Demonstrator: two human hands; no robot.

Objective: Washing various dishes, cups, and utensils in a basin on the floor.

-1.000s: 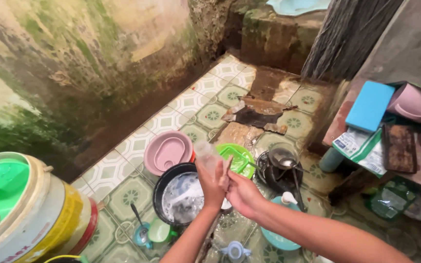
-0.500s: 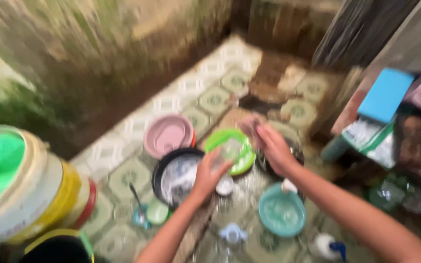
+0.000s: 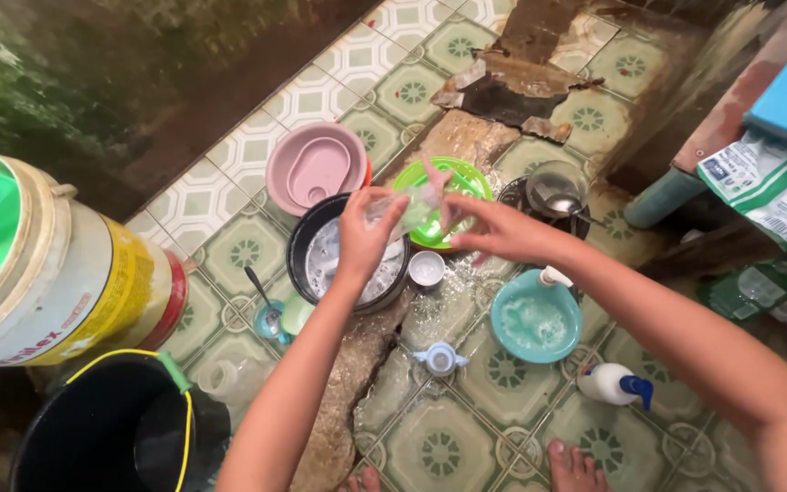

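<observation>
Head view: nearest, a black bucket (image 3: 93,437) with a yellow handle is seen at the lower left, beside a large white and yellow tub (image 3: 56,273). On the tiled floor (image 3: 439,437) a white squeeze bottle (image 3: 612,384) lies near a teal bowl (image 3: 535,321) of foamy water. A clear plastic bottle (image 3: 403,211) is held between the left hand (image 3: 364,232), closed around its base, and the right hand (image 3: 495,228), gripping its other end, above a black basin (image 3: 343,260) of soapy water. Beyond are a green lid (image 3: 444,182), a pink basin (image 3: 316,169) and a metal pot (image 3: 553,187).
</observation>
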